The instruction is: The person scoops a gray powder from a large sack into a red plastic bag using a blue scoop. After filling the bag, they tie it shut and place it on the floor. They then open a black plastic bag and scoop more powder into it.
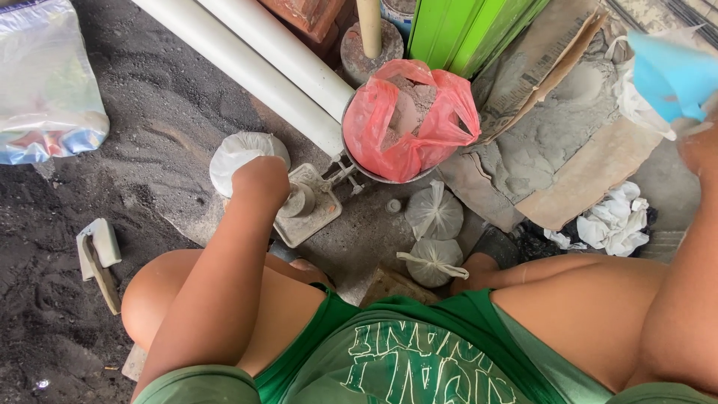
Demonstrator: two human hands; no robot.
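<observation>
- Two white pipes [262,63] lie across the dark sandy floor [149,135], ending just beside a metal bowl [359,166] lined with a red plastic bag [389,138] of grey powder.
- A torn paper sack [553,135] spills more grey powder at the right.
- The left hand [260,179] is clenched around a filled white bag [238,153], pressing it onto a small scale [310,206].
- Two tied white bags [434,236] already rest near the knee, so bagging looks partly done, with powder left.
- The right hand [699,146] sits at the frame's edge near a blue bag [673,75]; its grip cannot be made out.
</observation>
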